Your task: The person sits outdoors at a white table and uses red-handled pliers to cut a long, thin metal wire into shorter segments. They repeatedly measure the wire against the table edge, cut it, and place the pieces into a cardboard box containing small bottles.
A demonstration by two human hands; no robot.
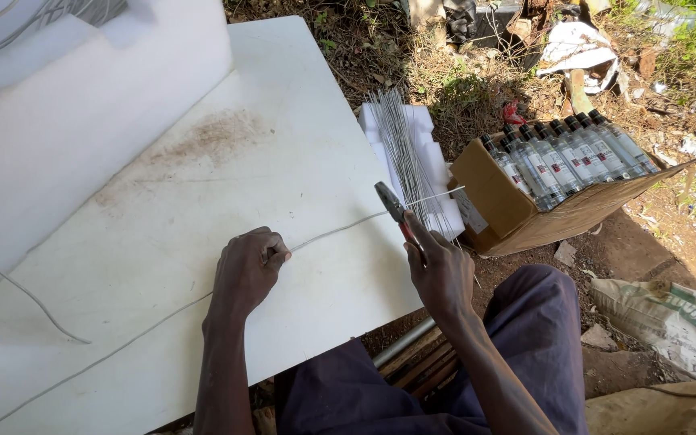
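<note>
A long thin grey wire point(340, 228) runs across the white table point(203, 185) from lower left to the right edge. My left hand point(247, 270) is closed on the wire, pinning it to the tabletop. My right hand point(438, 270) grips pliers point(391, 205) with red handles just past the table's right edge. The plier jaws sit on the wire near its free end. Beyond the pliers, a bundle of cut straight wire pieces point(403, 149) lies on a white foam block point(428, 161).
A cardboard box point(497, 197) holding several clear bottles point(565, 157) stands on the ground at right. White foam slabs point(66, 105) lie on the table's far left. A sack point(662, 310), litter and dry grass cover the ground. My knees are under the table edge.
</note>
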